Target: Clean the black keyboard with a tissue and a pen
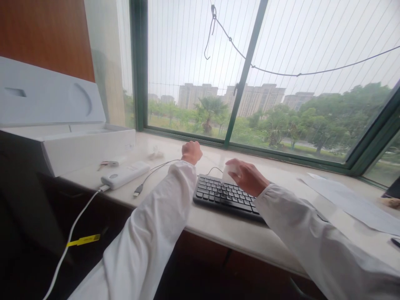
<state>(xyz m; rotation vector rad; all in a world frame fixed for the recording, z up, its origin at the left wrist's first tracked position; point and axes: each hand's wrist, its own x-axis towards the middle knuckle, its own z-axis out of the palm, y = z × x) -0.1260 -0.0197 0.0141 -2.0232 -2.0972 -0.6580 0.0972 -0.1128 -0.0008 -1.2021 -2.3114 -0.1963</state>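
Observation:
A black keyboard (225,195) lies on the pale sill-like desktop (200,221), in front of the window. Just beyond its left end, my left hand (191,152) is closed in a fist; its fingers face away, so whatever is in them is hidden. A thin dark cable with a USB plug (138,191) runs from the left toward that wrist. Above the keyboard's far edge, my right hand (249,176) has its fingers bent round a blurred white piece that looks like a tissue (230,173). Some middle keys are hidden behind this hand.
Left of my arm lies a white power bank (125,175) with a white cable (76,221) bearing a yellow tag (84,240). Behind it are keys (108,164) and an open white box (90,146). Papers (353,202) lie on the right. The green window frame (281,158) borders the back.

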